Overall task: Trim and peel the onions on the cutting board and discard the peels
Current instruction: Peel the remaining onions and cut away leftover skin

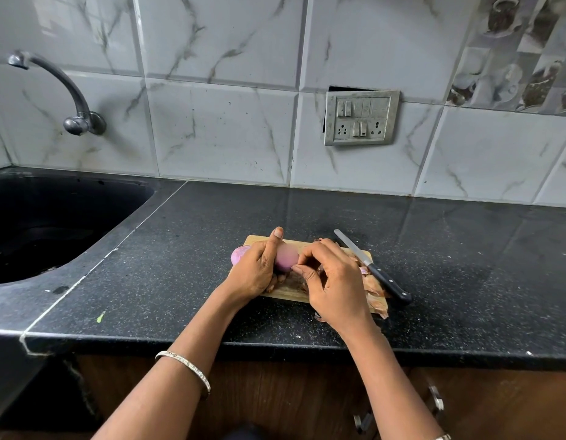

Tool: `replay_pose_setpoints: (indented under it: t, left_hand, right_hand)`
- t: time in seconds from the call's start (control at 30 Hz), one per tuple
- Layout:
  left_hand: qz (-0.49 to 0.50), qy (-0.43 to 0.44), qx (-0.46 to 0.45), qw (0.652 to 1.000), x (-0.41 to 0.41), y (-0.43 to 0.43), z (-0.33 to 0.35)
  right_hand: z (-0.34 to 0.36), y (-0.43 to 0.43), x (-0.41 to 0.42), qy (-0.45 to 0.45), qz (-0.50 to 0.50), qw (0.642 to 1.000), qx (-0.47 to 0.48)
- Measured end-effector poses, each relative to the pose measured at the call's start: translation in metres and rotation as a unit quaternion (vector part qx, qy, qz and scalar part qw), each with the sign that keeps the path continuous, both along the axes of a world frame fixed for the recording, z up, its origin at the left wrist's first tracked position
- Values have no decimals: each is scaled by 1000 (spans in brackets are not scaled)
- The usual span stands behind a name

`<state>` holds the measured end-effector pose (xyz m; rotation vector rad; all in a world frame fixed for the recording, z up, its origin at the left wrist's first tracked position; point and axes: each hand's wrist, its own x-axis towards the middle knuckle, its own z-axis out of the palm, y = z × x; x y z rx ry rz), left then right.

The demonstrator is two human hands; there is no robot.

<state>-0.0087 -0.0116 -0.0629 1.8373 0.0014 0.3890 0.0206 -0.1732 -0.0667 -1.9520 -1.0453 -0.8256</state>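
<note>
Head view: over the board [289,293], left hand [254,272] is gripping the onion [287,257] steady; right hand [333,281] is pinching its skin [293,267].

Left grip [254,274] curled; right grip [334,281] pinching

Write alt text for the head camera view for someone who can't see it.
A person's left hand holds a pink onion over a wooden cutting board while the right hand pinches at its skin. A knife and loose peels lie at the board's right edge.
</note>
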Motion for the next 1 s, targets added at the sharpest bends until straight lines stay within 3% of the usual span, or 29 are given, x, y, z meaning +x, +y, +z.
replay_pose_setpoints:
  t: [0.17,1.0]
  left_hand:
    - [15,8,7,1000,5,4,-6]
    - [-10,1,6,1000,-2,-1,2]
  right_hand:
    - [2,-2,0,67,35,997,27]
    - [1,-2,6,125,76,988,59]
